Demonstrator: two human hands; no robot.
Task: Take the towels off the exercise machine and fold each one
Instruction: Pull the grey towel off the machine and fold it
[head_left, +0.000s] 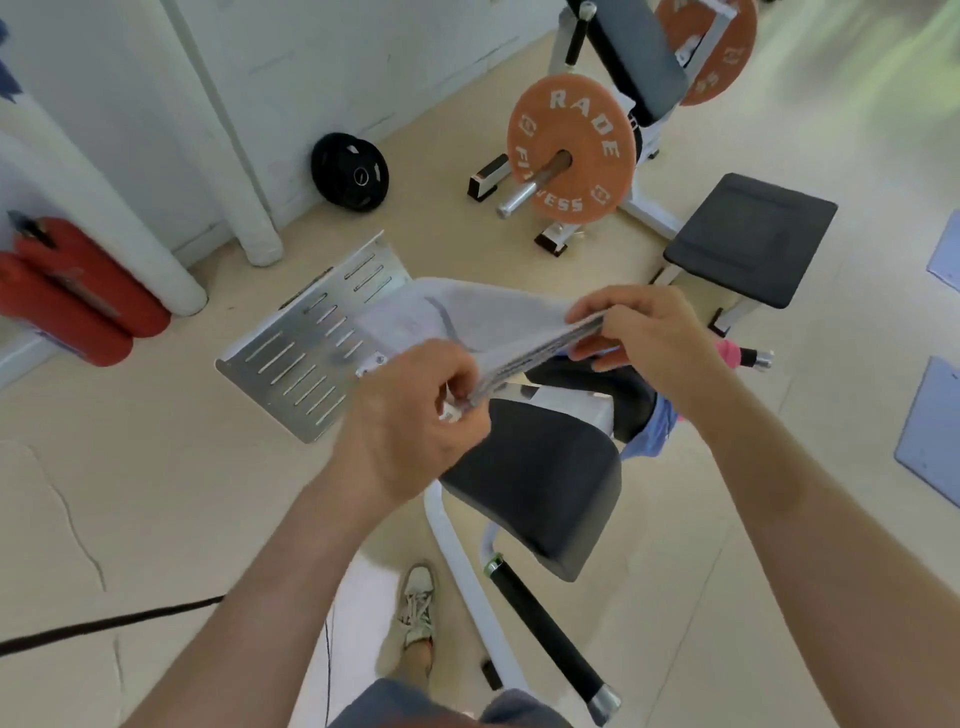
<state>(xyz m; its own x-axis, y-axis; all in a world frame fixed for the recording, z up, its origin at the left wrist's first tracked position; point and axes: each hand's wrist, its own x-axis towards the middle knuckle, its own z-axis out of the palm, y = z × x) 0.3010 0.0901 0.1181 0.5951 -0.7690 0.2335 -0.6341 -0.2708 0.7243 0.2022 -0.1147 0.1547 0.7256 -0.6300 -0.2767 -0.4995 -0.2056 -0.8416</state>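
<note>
The towel (467, 322) is pale grey, with a darker grey stripe curving across it and a grey-banded edge. The footplate (306, 353) is bare silver metal patterned with rows of short slots. The seat pad (540, 478) is black on a white frame (452, 551). A blue cloth (654, 431) and a pink cloth (727, 353) show beside it. One weight plate (571, 150) is orange with white lettering, and the small plate (349, 171) by the wall is black. The fire extinguishers (78, 296) are red, the floor (130, 493) beige and the shoe (418, 603) off-white.

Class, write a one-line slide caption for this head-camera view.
A person's left hand and right hand pinch opposite ends of a folded pale grey towel above the exercise machine's black pad.
</note>
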